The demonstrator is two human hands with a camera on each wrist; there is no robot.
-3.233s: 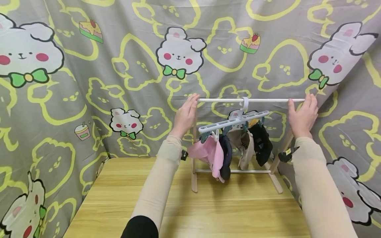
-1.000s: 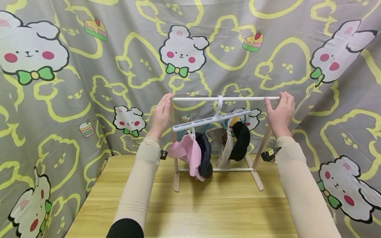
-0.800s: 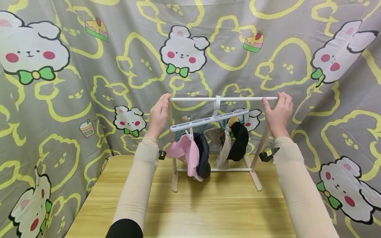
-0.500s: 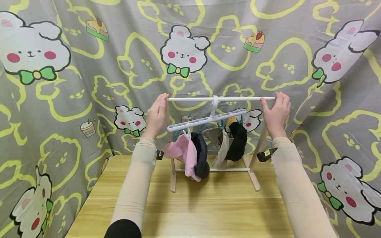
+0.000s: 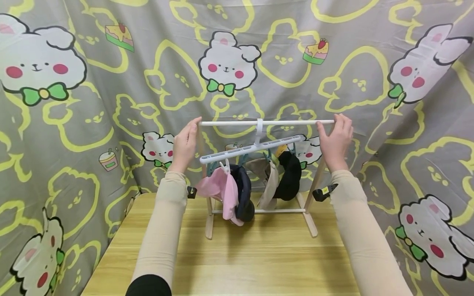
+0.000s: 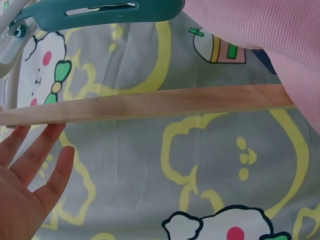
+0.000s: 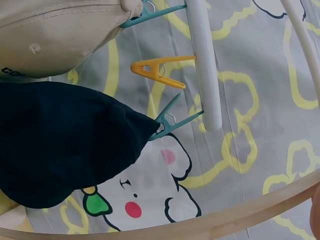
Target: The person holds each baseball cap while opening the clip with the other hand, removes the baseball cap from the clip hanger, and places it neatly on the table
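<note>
A small drying rack (image 5: 229, 123) with a white top rod and wooden legs stands on the table. Fingertips of my left hand (image 5: 184, 144) touch its left post (image 6: 165, 102), the fingers fairly straight. At the other corner my right hand (image 5: 336, 144) grips the rack, thumb on the rod and fingers round the post's top. From the rod hangs a pale grey clip hanger (image 5: 237, 153), tilted. Clipped below it are a pink cap (image 5: 222, 193), a navy cap (image 5: 244, 197), a beige cap (image 5: 273, 185) and a black cap (image 7: 75, 140). An unused yellow clip (image 7: 162, 65) hangs beside the black cap.
The wood-grain table (image 5: 222, 267) extends in front of the rack and to its left. A grey curtain (image 5: 159, 111) with rabbit prints encloses the back and both sides. A lower white bar (image 5: 281, 211) joins the rack's legs.
The rack has moved left across the table, with the hanger and caps swaying along. Both hands have travelled with it, staying at its top corners.
</note>
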